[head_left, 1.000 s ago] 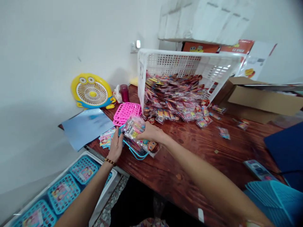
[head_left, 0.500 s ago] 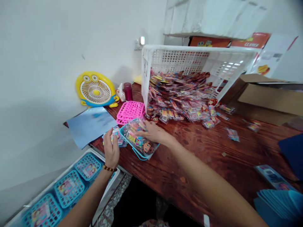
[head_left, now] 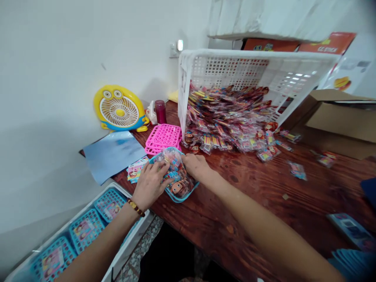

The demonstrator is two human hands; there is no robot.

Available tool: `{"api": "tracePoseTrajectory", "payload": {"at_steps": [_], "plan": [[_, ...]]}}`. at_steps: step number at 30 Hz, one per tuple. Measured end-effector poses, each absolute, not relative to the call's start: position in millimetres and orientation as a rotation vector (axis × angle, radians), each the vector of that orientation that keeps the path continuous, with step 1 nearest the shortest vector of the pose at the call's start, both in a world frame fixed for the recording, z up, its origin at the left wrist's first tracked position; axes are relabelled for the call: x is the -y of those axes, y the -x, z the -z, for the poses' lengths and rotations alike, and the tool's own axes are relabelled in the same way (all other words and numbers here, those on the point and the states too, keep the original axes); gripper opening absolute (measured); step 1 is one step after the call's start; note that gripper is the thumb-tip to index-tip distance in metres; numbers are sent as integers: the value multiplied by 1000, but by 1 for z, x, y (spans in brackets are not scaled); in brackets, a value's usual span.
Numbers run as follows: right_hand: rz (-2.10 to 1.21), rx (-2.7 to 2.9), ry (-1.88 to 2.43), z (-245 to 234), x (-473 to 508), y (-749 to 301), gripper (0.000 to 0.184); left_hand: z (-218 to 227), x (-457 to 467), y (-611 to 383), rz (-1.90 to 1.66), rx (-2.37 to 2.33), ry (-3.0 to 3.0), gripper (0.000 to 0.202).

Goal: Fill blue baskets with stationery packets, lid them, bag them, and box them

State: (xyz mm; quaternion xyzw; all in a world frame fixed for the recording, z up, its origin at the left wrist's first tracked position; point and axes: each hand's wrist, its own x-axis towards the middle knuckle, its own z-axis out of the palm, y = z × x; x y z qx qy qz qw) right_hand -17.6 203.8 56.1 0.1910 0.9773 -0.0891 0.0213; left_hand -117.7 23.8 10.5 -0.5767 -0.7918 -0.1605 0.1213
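A small blue plastic basket (head_left: 182,199) stands on the table, filled with clear-wrapped packets (head_left: 178,180) that show cartoon faces. My left hand (head_left: 152,181) reaches over the basket's left side, its fingers apart and resting on the packets. At the right rim, my right hand (head_left: 197,166) has its fingers curled over the edge, and the fingertips are partly hidden. Printed cards (head_left: 135,171) lie beside the basket, left of my left hand. Pink lattice lids (head_left: 164,138) are stacked just behind it.
A white crate (head_left: 258,55) lies on its side, spilling many packets (head_left: 232,121) onto the wooden table (head_left: 235,219). A yellow fan (head_left: 119,109) and a dark red jar (head_left: 160,112) stand behind. Lidded blue baskets (head_left: 86,229) sit in a white bin at lower left. A cardboard box (head_left: 340,125) is at right.
My left hand has moved right, from beside the basket onto its packets. My right hand has shifted from atop the packets to the right rim. The basket's handle no longer sticks out in front.
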Motion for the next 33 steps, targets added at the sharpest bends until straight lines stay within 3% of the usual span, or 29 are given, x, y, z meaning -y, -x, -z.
{"api": "tracePoseTrajectory", "payload": {"at_steps": [4, 8, 17, 25, 28, 33], "plan": [[172, -3176, -556, -66, -215, 14, 29, -6, -31, 121, 341, 2391, 1683, 37], [494, -3289, -391, -61, -212, 15, 36, -1, -34, 119, 335, 2394, 1668, 33], [808, -3192, 55, -21, -194, 17, 45, 7, -10, 132, 845, 2231, 1713, 59], [1313, -3214, -218, -29, -213, 7, 45, 5, -7, 135, 777, 2259, 1725, 60], [1217, -3326, -437, -35, -211, 1, 40, 0, -2, 131, 852, 2158, 1799, 67], [734, -3233, -483, -46, -184, -2, 35, 2, -8, 130, 851, 2093, 1880, 72]]}}
